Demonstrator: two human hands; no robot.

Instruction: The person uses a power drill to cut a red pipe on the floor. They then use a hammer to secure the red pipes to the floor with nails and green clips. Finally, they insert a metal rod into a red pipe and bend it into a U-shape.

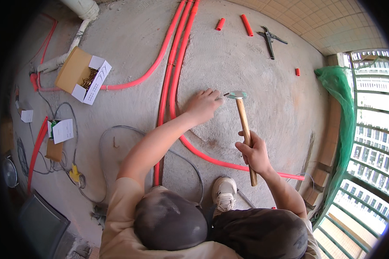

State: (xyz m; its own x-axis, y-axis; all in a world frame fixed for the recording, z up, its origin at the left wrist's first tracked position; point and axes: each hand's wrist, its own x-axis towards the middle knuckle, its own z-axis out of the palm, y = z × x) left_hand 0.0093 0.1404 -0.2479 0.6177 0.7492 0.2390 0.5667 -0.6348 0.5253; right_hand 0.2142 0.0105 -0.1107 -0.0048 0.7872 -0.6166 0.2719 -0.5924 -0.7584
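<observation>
My left hand (203, 105) rests on the concrete floor (268, 86), just right of several red conduits (173, 73) that run side by side. Its thumb and forefinger pinch a small dark nail against the floor. My right hand (255, 153) grips the lower part of the wooden handle of a hammer (243, 123). The hammer's metal head (236, 94) sits right at my left fingertips, touching or just above the nail. One red conduit (229, 164) curves off to the right, passing under the handle.
An open cardboard box (75, 71) of brass-coloured fasteners lies at the left. Short red conduit offcuts (247, 25) and black cutters (270, 39) lie beyond. Green netting (338, 112) hangs along the right edge by a railing. Grey cable (116, 131) loops near my shoe (224, 192).
</observation>
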